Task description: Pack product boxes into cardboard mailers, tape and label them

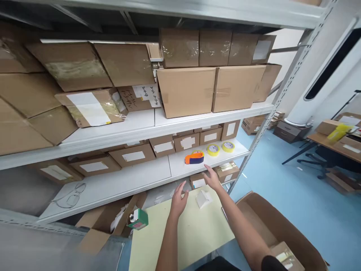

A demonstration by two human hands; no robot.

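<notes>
The left hand [178, 202] and right hand [212, 178], fingers apart, hover before the dispenser [196, 160]; tape rolls [213, 153] lie right of it.

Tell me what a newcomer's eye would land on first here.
Probably the orange and blue tape dispenser on the shelf, left of two yellow tape rolls. Next, the left hand and right hand, empty, held out near the pale table's far edge. Then the green box at its left side.
</notes>
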